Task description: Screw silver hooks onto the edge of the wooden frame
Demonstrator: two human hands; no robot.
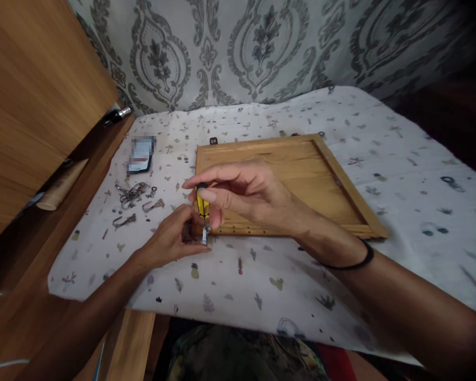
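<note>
My right hand (238,193) is closed round the yellow handle of a small screwdriver (202,209), held upright with its metal tip pointing down at the near left corner of a wooden frame (301,164). My left hand (174,238) is pinched close beside the tip, fingers pressed together at the frame's corner; what they hold is hidden. The frame lies flat on a white patterned cloth (262,275). A black band circles my right wrist.
Several small metal hooks and rings (133,196) lie on the cloth left of the frame, with a dark phone-like object (140,154) beyond them. A wooden cabinet (31,95) stands at the left. A patterned curtain (262,47) hangs behind.
</note>
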